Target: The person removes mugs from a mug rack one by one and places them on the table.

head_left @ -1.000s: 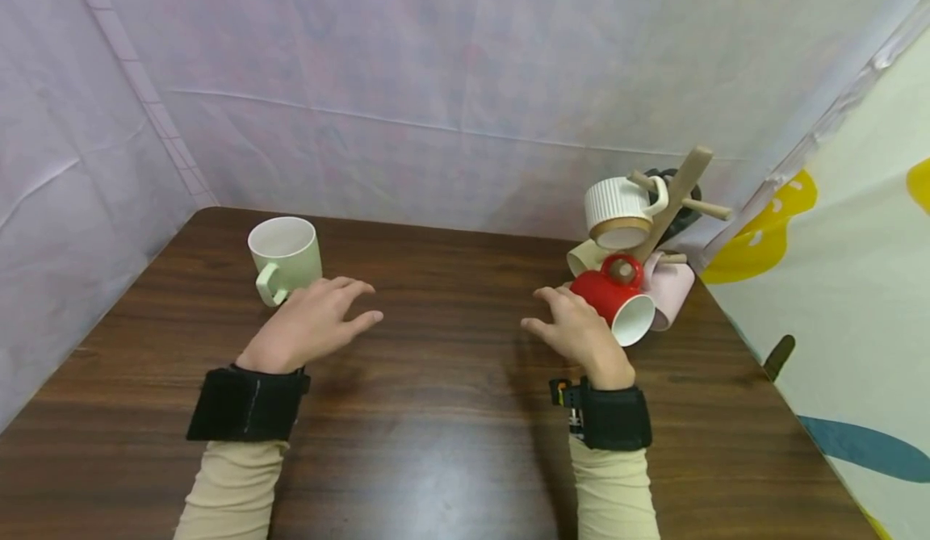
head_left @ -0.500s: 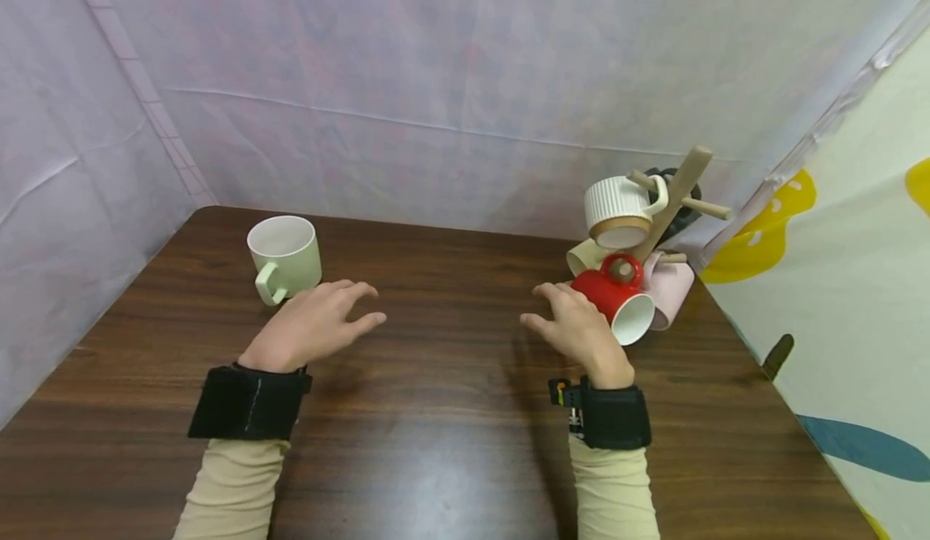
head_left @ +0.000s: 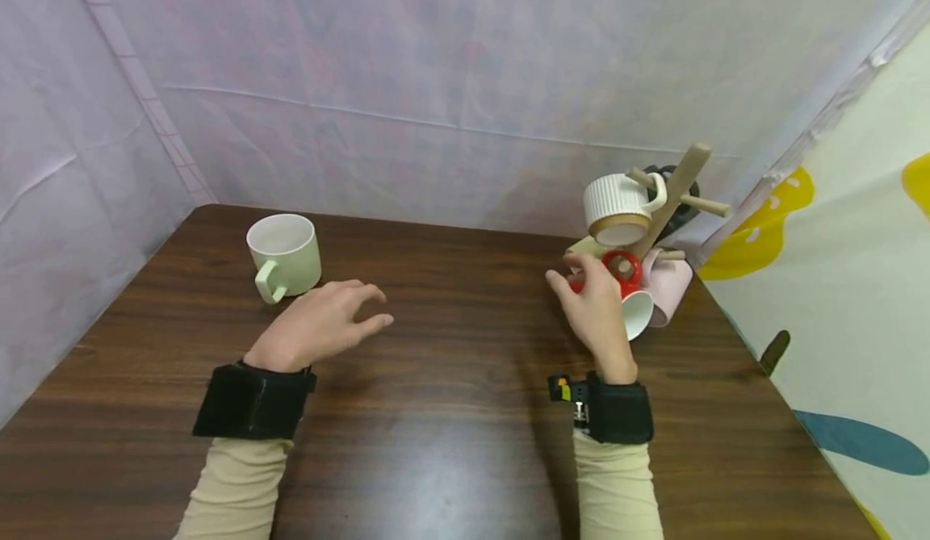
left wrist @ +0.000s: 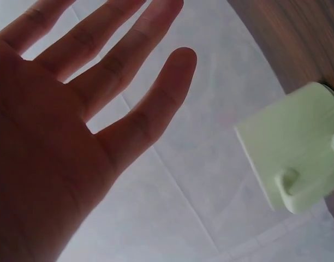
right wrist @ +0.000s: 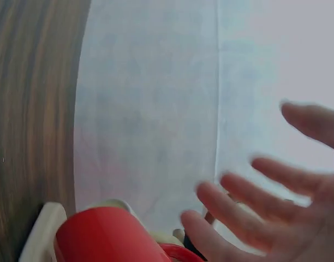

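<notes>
A pale green mug [head_left: 298,259] stands upright at the back left of the table; the left wrist view shows the same green mug [left wrist: 298,142] beyond the hand. My left hand [head_left: 320,328] hovers just in front and to the right of it, fingers relaxed, holding nothing. My right hand [head_left: 597,314] is over the left side of a red mug [head_left: 637,315], which hangs tilted on a wooden mug stand [head_left: 677,189] and is partly hidden by that hand. In the right wrist view the fingers [right wrist: 238,213] are spread and apart from the red mug [right wrist: 104,237].
On the stand also hang a white ribbed mug [head_left: 613,198], a pink mug [head_left: 670,287], a dark mug [head_left: 685,215] mostly hidden, and a cream mug [head_left: 584,246]. Bare stand pegs [head_left: 705,205] stick out rightward. Pale cloth [head_left: 407,56] hangs behind the wooden table [head_left: 429,346].
My right hand has moved right and slightly up, from beside the red mug to over its body. The left hand has shifted slightly right. The mugs have not moved.
</notes>
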Tool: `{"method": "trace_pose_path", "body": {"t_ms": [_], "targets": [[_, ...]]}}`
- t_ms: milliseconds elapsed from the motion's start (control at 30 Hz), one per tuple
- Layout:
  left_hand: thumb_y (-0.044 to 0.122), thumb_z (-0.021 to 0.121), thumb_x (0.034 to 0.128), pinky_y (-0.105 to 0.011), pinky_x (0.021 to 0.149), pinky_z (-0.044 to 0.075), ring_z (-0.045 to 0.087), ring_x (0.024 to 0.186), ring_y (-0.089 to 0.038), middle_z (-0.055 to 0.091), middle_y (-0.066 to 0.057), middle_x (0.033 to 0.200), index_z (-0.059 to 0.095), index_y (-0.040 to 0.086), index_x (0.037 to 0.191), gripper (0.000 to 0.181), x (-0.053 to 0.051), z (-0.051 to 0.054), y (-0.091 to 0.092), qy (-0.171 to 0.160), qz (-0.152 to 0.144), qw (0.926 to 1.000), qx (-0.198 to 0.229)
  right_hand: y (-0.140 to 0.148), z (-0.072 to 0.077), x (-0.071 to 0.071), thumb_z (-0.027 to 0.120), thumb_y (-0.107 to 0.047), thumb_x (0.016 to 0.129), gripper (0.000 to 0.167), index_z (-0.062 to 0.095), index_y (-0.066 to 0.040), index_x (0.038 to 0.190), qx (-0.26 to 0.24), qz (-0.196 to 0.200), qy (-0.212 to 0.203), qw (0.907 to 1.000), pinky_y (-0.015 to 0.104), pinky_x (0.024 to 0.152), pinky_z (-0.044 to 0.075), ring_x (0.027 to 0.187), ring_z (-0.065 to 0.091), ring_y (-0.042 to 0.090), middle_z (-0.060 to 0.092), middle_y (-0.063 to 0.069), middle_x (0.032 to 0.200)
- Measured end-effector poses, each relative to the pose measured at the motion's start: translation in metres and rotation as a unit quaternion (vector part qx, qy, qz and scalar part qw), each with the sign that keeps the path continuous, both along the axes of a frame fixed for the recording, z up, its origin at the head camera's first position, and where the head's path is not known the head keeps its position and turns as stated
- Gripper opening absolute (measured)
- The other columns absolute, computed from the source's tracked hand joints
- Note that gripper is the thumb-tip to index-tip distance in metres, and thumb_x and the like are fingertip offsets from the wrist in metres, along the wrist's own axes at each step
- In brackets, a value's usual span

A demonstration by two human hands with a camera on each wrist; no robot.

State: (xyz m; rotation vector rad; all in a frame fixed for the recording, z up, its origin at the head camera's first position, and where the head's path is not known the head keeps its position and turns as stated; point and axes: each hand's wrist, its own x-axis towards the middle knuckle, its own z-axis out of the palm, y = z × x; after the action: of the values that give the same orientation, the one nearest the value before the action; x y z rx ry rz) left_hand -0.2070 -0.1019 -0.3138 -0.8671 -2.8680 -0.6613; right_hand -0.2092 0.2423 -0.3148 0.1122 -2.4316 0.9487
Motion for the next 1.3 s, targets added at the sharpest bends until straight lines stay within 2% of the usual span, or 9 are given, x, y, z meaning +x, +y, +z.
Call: {"method": "trace_pose_path", "body": {"t_ms": [100,200,367,467,667,800,967,1167,1300], "targets": [[0.030,0.065,0.1001,-0.048,0.082,0.054,0.067,0.102,-0.032,0.069,-0.014,0.114,0.070,0.005,0.117,0.031,0.003,0.002,0.009,0.011,-0.017,0.9997,-0.010,0.004,0.001,-0.001,0.070,-0.007,0.093,0.037,0.059,0.010,0.124,-0.093,-0.049,0.031,0.9940,0.052,0.090,0.052,0.103,0.067,0.043,0.064,0.027,0.121],[0.030,0.065,0.1004,-0.045,0.078,0.055,0.067,0.096,-0.029,0.069,-0.012,0.113,0.070,0.006,0.117,0.030,0.008,0.005,0.020,0.028,-0.039,0.9987,-0.019,0.006,0.002,-0.001,0.068,-0.007,0.094,0.039,0.056,0.010,0.128,-0.170,-0.095,0.048,0.9797,0.043,0.092,0.051,0.107,0.065,0.042,0.062,0.027,0.125],[0.028,0.068,0.0991,-0.039,0.072,0.055,0.068,0.087,-0.024,0.070,-0.011,0.110,0.071,0.006,0.114,0.027,0.016,0.011,0.034,0.066,-0.069,0.9951,-0.025,0.011,0.004,-0.004,0.067,-0.008,0.094,0.043,0.051,0.009,0.131,-0.260,-0.141,0.067,0.9530,0.026,0.089,0.048,0.106,0.063,0.033,0.059,0.026,0.127],[0.027,0.069,0.0982,-0.037,0.071,0.055,0.068,0.084,-0.022,0.070,-0.011,0.107,0.072,0.005,0.113,0.026,0.021,0.011,0.041,0.091,-0.089,0.9915,-0.028,0.014,0.008,-0.009,0.067,-0.009,0.095,0.048,0.047,0.008,0.134,-0.296,-0.155,0.070,0.9399,0.024,0.087,0.048,0.101,0.062,0.022,0.055,0.023,0.131],[0.029,0.071,0.0967,-0.040,0.076,0.056,0.069,0.089,-0.023,0.071,-0.010,0.106,0.072,0.006,0.112,0.027,0.029,0.010,0.054,0.130,-0.109,0.9844,-0.046,0.018,0.021,-0.020,0.070,-0.012,0.094,0.053,0.046,0.007,0.136,-0.282,-0.184,0.096,0.9367,0.023,0.081,0.043,0.101,0.054,0.022,0.051,0.022,0.129],[0.030,0.071,0.0966,-0.045,0.080,0.054,0.068,0.094,-0.025,0.070,-0.009,0.107,0.072,0.007,0.113,0.028,0.034,0.012,0.061,0.127,-0.114,0.9834,-0.061,0.022,0.027,-0.028,0.073,-0.016,0.092,0.055,0.046,0.007,0.135,-0.260,-0.202,0.103,0.9384,0.027,0.088,0.040,0.108,0.049,0.026,0.050,0.021,0.126],[0.033,0.071,0.0964,-0.045,0.083,0.053,0.066,0.095,-0.025,0.070,-0.008,0.107,0.072,0.009,0.114,0.030,0.041,0.011,0.071,0.120,-0.128,0.9820,-0.071,0.029,0.035,-0.037,0.074,-0.022,0.092,0.058,0.047,0.008,0.133,-0.228,-0.228,0.083,0.9431,0.036,0.099,0.037,0.114,0.048,0.028,0.050,0.020,0.124],[0.036,0.072,0.0954,-0.045,0.082,0.053,0.066,0.092,-0.023,0.069,-0.005,0.102,0.073,0.012,0.109,0.028,0.043,0.006,0.077,0.127,-0.133,0.9798,-0.077,0.033,0.045,-0.046,0.065,-0.029,0.098,0.045,0.052,0.002,0.129,-0.254,-0.244,0.064,0.9339,0.030,0.089,0.039,0.102,0.050,0.019,0.048,0.002,0.102],[0.037,0.072,0.0952,-0.045,0.083,0.053,0.066,0.093,-0.022,0.069,-0.005,0.102,0.073,0.012,0.108,0.028,0.043,0.004,0.079,0.127,-0.130,0.9802,-0.079,0.035,0.050,-0.052,0.062,-0.026,0.099,0.035,0.062,0.005,0.116,-0.231,-0.268,0.083,0.9315,0.034,0.090,0.040,0.098,0.050,0.021,0.049,0.000,0.093]]}}
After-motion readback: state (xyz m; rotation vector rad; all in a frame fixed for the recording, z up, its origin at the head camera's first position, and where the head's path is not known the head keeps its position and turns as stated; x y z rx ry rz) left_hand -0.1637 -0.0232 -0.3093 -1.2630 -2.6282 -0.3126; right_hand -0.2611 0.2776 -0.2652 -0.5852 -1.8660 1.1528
